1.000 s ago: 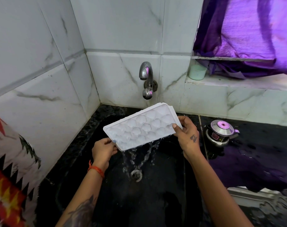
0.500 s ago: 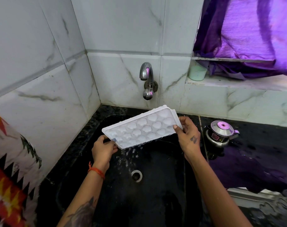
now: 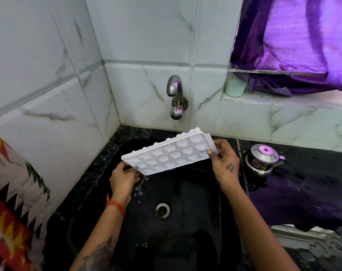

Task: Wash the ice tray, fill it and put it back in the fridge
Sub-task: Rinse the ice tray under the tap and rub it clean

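Note:
A white ice tray with shaped cells hangs over the black sink, tilted with its near left corner lowest. My left hand grips that low left end. My right hand pinches the raised right end. A few drops fall from the tray's lower edge toward the drain. The chrome tap sticks out of the wall just behind the tray, and no water runs from it.
A steel kettle stands on the wet black counter to the right of the sink. A pale green cup sits on the window ledge under a purple curtain. A patterned cloth hangs at the left edge.
The tray has been levelled from a steep tilt to a shallower one. The stream of water pouring out of it has thinned to a few drops.

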Available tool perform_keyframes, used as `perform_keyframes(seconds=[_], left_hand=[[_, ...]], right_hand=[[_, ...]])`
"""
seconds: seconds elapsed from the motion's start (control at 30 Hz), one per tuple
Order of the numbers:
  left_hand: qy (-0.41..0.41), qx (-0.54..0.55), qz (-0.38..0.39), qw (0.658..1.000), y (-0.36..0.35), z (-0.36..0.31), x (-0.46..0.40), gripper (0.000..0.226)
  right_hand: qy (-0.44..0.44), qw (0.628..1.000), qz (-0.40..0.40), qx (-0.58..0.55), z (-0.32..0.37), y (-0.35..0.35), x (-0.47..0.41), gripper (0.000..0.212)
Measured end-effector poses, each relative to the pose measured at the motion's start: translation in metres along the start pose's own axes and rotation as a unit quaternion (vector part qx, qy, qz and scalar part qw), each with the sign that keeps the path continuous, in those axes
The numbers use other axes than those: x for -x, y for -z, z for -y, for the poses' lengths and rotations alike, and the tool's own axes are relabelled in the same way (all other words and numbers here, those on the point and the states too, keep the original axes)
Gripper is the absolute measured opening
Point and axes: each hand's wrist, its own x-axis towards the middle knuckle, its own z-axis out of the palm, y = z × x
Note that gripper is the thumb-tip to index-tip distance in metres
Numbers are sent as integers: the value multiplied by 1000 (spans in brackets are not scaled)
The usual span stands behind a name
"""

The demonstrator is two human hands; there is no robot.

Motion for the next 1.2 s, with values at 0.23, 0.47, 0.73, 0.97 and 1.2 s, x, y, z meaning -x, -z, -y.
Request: perform_keyframes(seconds=[0.23, 0.47, 0.73, 0.97, 1.2], left_hand=[[-5, 1, -10, 1000, 1, 3, -2, 9], [-25, 1, -27, 999, 2, 5, 0, 16], [-28, 8, -27, 999, 2, 9, -1, 15], [-29, 13, -37, 999, 2, 13, -4, 16], [-33, 18, -42, 998, 2, 17, -4, 16]], right_hand=[[8, 1000, -6, 3, 1, -1, 0, 17], [26, 1000, -9, 5, 1, 0, 2, 19], [48, 999, -14, -1, 6, 2, 5, 28], [62, 998, -15, -9, 1, 1, 5, 44], [78, 997, -15, -24, -1, 0, 5, 44]])
